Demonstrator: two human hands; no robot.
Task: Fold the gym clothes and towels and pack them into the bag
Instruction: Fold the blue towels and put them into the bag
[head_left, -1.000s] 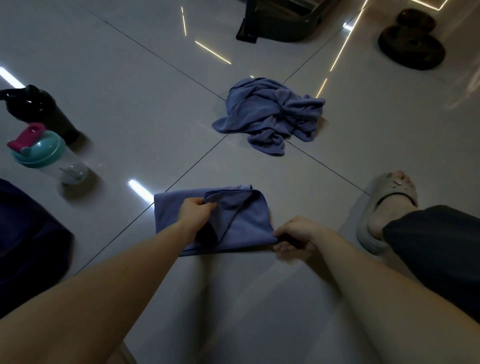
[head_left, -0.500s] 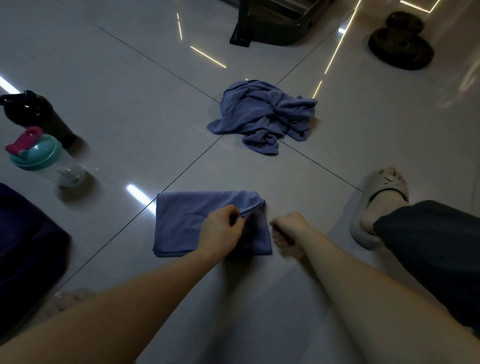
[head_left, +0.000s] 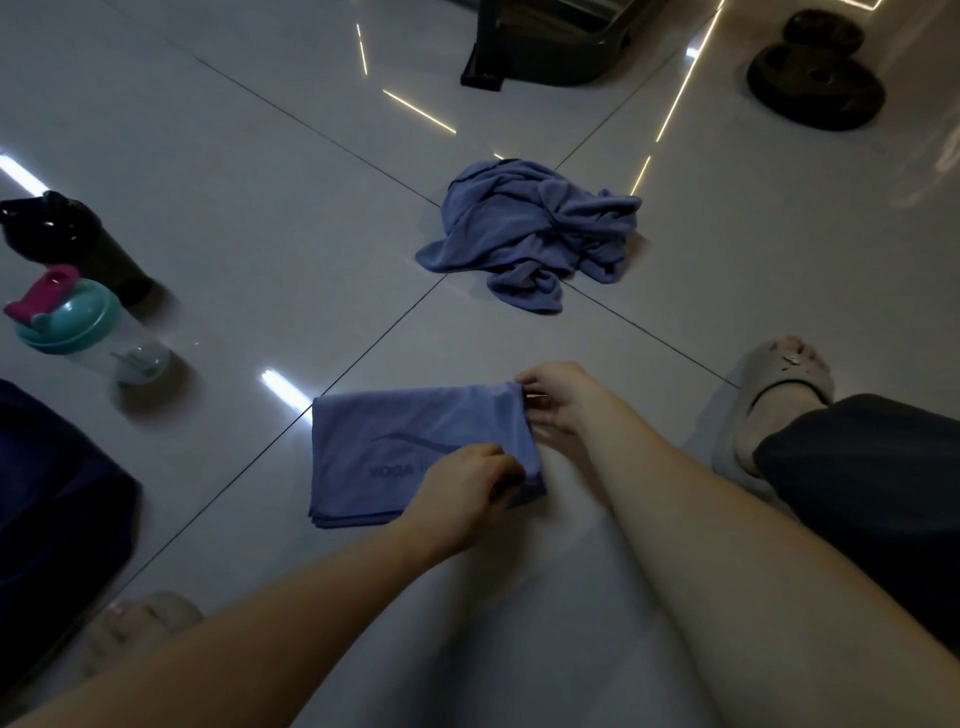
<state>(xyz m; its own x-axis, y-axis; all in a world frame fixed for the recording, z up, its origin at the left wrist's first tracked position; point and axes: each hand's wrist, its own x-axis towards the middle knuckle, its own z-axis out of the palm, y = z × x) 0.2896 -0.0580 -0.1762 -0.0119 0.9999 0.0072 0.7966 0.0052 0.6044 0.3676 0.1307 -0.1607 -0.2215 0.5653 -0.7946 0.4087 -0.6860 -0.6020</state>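
Note:
A folded blue towel (head_left: 395, 447) with a printed yoga logo lies flat on the tiled floor in front of me. My left hand (head_left: 462, 488) pinches its near right corner. My right hand (head_left: 556, 397) pinches the far right corner of the same towel. A second blue cloth (head_left: 530, 234) lies crumpled on the floor farther away. The dark bag (head_left: 47, 499) sits at the left edge, only partly in view.
Two bottles stand at the left: a black one (head_left: 67, 239) and a clear shaker with a teal lid (head_left: 78, 327). Weight plates (head_left: 815, 83) and a dark frame (head_left: 545, 47) lie at the back. My sandalled foot (head_left: 769, 395) is on the right.
The top layer was laid flat on the towel. My left hand slid to the near right corner, and my right hand rose from the near edge to the far right corner.

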